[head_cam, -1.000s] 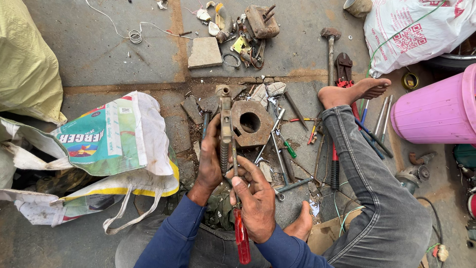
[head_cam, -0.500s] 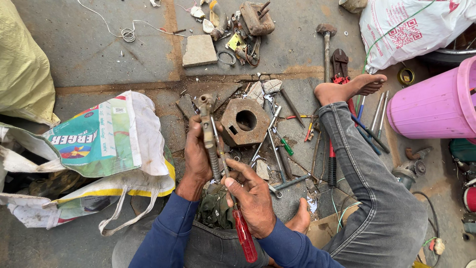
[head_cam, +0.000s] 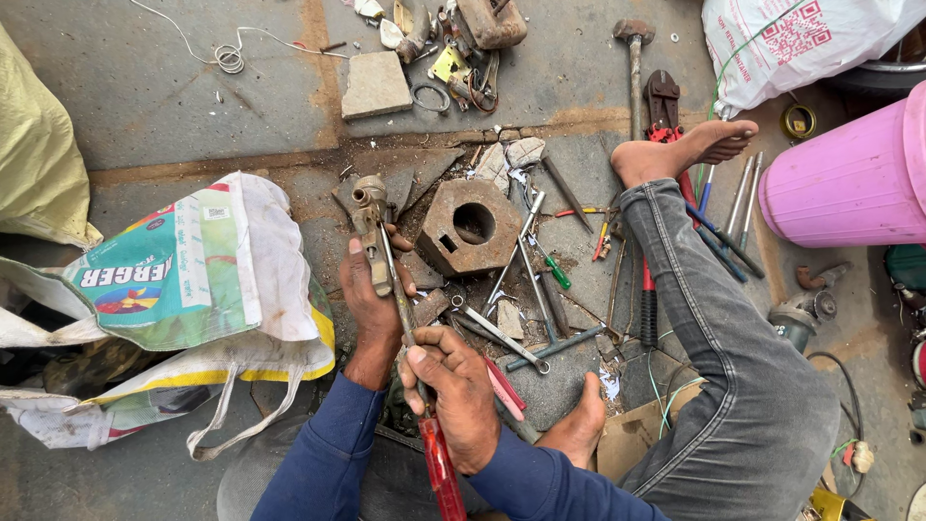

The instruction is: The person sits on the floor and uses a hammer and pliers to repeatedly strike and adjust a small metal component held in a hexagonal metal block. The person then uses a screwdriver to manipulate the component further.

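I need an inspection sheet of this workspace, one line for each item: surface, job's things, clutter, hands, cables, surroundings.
Surface: grey concrete floor, dusty, with rust stains.
Job's things: rusty metal part; red-handled screwdriver set against it.
Clutter: hexagonal metal block, spanners, hammer, bolt cutter, flat stone.
Hands: left hand grips the metal part; right hand grips the screwdriver.
Cables: white wire coiled on the floor.
Surroundings: printed sack, pink bucket, white bag.
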